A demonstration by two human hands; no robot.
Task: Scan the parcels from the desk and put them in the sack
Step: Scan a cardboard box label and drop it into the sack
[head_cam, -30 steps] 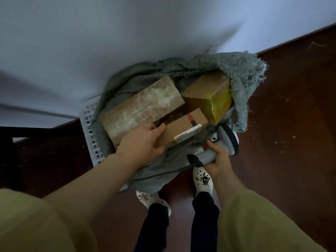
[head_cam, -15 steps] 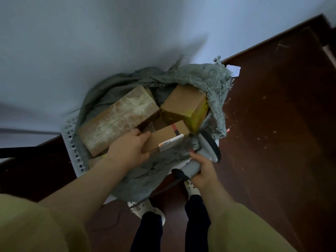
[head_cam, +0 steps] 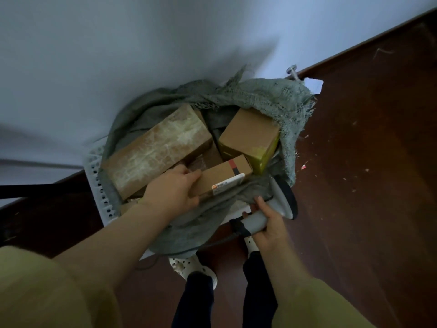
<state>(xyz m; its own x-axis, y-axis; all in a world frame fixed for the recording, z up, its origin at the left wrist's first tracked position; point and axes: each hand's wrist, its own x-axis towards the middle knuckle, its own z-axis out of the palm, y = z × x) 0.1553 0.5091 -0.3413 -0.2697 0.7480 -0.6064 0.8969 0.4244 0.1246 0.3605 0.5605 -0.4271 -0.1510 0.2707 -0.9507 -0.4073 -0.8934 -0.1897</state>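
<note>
parcel set down in the sack, hand not yet off it

parcels already lie in the sack [head_cam: 279, 100], which is draped open over a white perforated basket [head_cam: 97, 176] at the left. just inside that edge lies a long taped box [head_cam: 156, 152]. beside it the left hand [head_cam: 172, 188] grasps the near end of the small parcel [head_cam: 222, 177], fingers curled over its top. the parcel, with its white label facing up, sits low in the sack's mouth, touching the long box on one side and the yellow-taped box [head_cam: 250, 136] on the other. further right, the right hand [head_cam: 269, 226] is wrapped round the handle of the scanner [head_cam: 281, 200], whose head hangs just outside the sack's near rim, above the dark floor [head_cam: 354, 185].

the step in hand looks like the drop-off: the parcel seems to rest where it will stay. whether it has been scanned cannot be told. the next move calls for loosening the left fingers and lifting the hand clear of the frayed cloth. after that comes a turn back to the desk, which is out of view, with the scanner kept ready.

against half a second ago, little differs. the parcel lies in the same slot between the two boxes, the left hand keeps its hold, and the scanner is held as before. only the view has shifted slightly.
</note>
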